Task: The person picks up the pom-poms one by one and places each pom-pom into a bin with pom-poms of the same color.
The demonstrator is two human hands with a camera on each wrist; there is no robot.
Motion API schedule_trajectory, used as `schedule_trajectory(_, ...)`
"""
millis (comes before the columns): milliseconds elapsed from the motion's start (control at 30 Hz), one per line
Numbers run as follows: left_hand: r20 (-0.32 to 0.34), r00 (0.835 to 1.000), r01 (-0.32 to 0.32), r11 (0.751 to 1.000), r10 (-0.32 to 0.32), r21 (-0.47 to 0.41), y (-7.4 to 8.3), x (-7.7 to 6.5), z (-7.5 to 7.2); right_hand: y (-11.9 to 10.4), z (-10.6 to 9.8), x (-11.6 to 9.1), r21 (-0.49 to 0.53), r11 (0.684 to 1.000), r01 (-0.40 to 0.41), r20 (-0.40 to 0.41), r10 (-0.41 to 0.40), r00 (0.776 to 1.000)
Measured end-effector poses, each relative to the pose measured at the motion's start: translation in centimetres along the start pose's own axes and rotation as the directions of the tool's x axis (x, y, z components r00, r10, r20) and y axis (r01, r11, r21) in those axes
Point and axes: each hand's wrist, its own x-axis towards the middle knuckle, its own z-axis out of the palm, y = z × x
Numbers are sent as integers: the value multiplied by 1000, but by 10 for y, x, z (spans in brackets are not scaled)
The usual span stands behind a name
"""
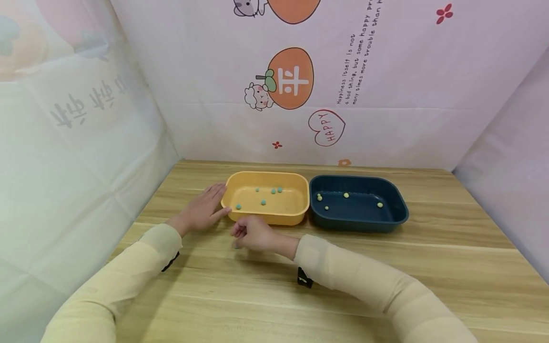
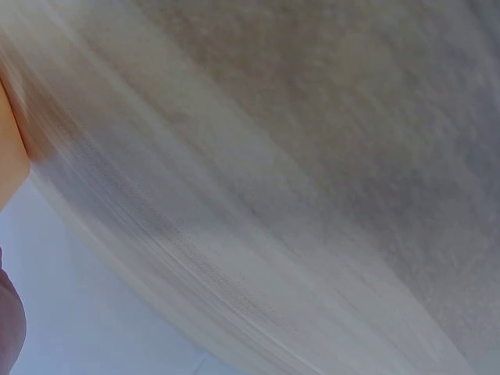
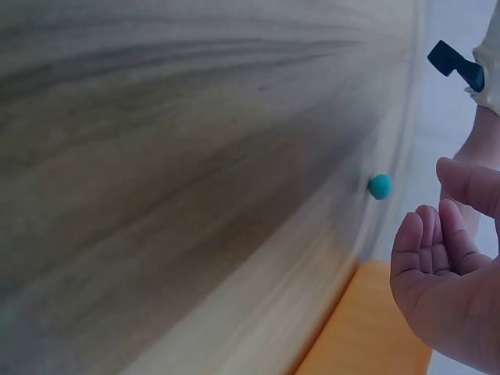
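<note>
My left hand (image 1: 203, 207) rests at the left end of a yellow bin (image 1: 283, 219), straight fingers along its outer side and thumb at its near left corner. Several small teal balls (image 1: 263, 202) lie inside that bin. Just in front of the bin is my right hand (image 1: 256, 233), fingers loosely curled, the thumb apart from them, nothing held. A single teal ball (image 3: 380, 187) sits on the wooden table close to the right fingertips, apart from them in the right wrist view. The left wrist view shows mostly blurred table and a sliver of the bin.
A dark blue bin (image 1: 358, 224) stands against the yellow bin's right side, with several small pale yellow balls (image 1: 346, 195) in it. The wooden table (image 1: 450, 257) is bordered at the back and sides by printed white cloth (image 1: 240, 128).
</note>
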Motion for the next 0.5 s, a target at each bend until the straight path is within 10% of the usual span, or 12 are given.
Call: schedule_trajectory(500, 7, 1000, 11, 1000, -11, 3, 0, 0, 0, 5, 8, 5, -18, 998, -66, 73, 67, 995)
